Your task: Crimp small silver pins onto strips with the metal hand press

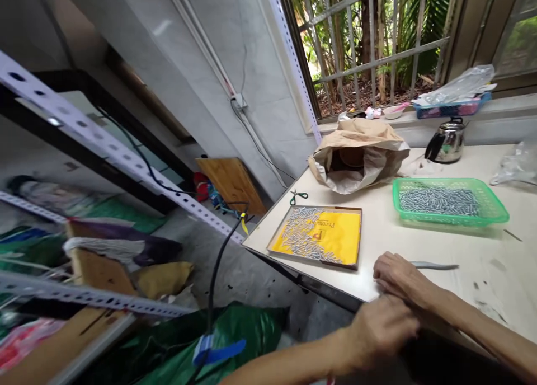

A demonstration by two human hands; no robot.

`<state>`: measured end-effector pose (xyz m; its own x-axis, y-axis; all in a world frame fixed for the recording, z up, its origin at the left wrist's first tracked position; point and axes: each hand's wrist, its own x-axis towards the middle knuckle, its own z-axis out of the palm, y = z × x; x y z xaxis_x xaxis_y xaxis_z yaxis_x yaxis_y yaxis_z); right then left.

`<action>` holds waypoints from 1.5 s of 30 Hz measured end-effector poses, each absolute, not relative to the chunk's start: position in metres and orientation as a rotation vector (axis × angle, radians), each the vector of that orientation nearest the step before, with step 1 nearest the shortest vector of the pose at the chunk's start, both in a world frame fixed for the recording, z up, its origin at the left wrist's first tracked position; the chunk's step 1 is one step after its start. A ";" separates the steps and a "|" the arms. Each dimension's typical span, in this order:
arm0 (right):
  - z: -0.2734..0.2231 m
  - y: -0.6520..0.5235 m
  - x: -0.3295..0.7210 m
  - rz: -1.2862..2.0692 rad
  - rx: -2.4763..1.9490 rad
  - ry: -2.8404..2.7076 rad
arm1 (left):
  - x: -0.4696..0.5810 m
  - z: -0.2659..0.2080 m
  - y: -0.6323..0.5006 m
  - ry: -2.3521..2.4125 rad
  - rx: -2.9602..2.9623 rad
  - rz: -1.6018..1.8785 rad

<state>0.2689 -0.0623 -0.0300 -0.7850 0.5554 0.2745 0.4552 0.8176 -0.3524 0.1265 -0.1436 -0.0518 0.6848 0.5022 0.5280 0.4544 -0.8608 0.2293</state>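
My left hand is curled closed at the table's front edge, slightly blurred, its fingertips turned away from view. Just beyond it, my right hand rests low over the tabletop with its fingers bent together; whatever they pinch, if anything, is hidden. A slim grey curved tool lies beside the right hand, partly behind it. To the left of the hands is a shallow tray with a yellow bottom, small silvery metal pins spread over its left half. A green plastic basket behind the hands holds many similar metal pieces.
Green-handled scissors lie behind the tray. A crumpled brown paper bag and a metal kettle stand near the window. At left are a perforated metal rack, a black hanging cable and green sacks.
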 end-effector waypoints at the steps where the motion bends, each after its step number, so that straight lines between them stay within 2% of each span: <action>1: -0.023 -0.058 0.273 0.404 -0.750 -2.543 | 0.106 -0.046 -0.133 1.036 2.767 0.953; 5: 0.026 -0.026 0.308 0.239 -0.902 -2.203 | 0.020 -0.024 -0.073 2.060 2.328 0.799; 7: 0.048 -0.004 0.333 0.041 -1.063 -2.105 | -0.011 -0.018 -0.045 2.304 2.109 0.620; 10: 0.059 0.016 0.363 -0.278 -1.255 -2.090 | -0.034 -0.017 -0.017 2.411 1.876 0.445; 13: 0.042 0.006 0.373 -0.182 -1.313 -2.154 | -0.039 -0.024 -0.003 2.394 1.783 0.437; 18: -0.013 -0.058 0.365 0.559 -1.221 -2.330 | -0.046 -0.035 0.008 2.289 1.681 0.507; 20: -0.028 -0.079 0.361 0.698 -1.225 -2.361 | -0.049 -0.033 0.010 2.238 1.631 0.556; 24: -0.028 -0.087 0.349 0.677 -1.231 -2.290 | -0.045 -0.023 0.004 2.083 1.500 0.698; 31: 0.022 -0.056 0.268 0.844 -1.048 -2.029 | 0.004 -0.010 -0.024 1.553 1.176 0.810; 35: 0.017 -0.043 0.220 0.948 -0.928 -1.928 | 0.034 -0.008 -0.042 1.183 0.792 0.969; 45: -0.014 -0.022 0.184 0.834 -0.977 -1.901 | 0.053 -0.007 -0.055 1.480 1.205 1.260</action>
<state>0.1836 -0.0225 -0.0144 -0.3604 0.8588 0.3640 0.3137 0.4791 -0.8198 0.0528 -0.0554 -0.0071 -0.1963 0.9805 -0.0075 0.1489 0.0373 0.9881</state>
